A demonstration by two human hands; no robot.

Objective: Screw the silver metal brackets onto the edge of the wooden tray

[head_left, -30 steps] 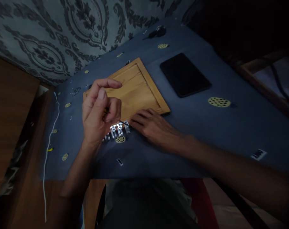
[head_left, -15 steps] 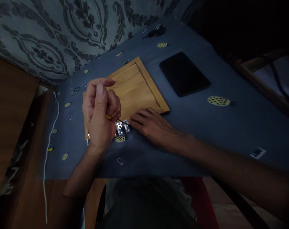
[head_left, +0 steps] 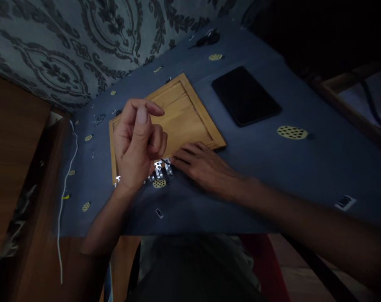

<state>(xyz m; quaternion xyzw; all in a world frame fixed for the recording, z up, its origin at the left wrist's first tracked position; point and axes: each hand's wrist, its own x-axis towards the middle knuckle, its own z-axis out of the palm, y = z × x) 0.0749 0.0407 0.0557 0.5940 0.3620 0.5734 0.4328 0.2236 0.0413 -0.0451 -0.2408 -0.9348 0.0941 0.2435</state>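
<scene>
A square wooden frame (head_left: 180, 113) lies on the blue cloth. My left hand (head_left: 136, 144) hovers over its near corner, fingers curled around a thin tool with a dark tip that points at a row of shiny metal hooks (head_left: 160, 170) along the frame's near edge. My right hand (head_left: 203, 165) lies flat on the cloth just right of the hooks, fingers stretched out and touching the frame's edge, holding nothing.
A black tablet (head_left: 245, 96) lies to the right of the frame. Yellow dotted patches (head_left: 292, 132) mark the cloth. A dark object (head_left: 209, 38) sits at the far edge by the patterned wall. A white cord (head_left: 64, 188) runs down the left. Small bits lie scattered.
My left hand has shifted slightly to the right and turned the tool, its fingers curling tighter. The right hand has stayed in place beside the hooks.
</scene>
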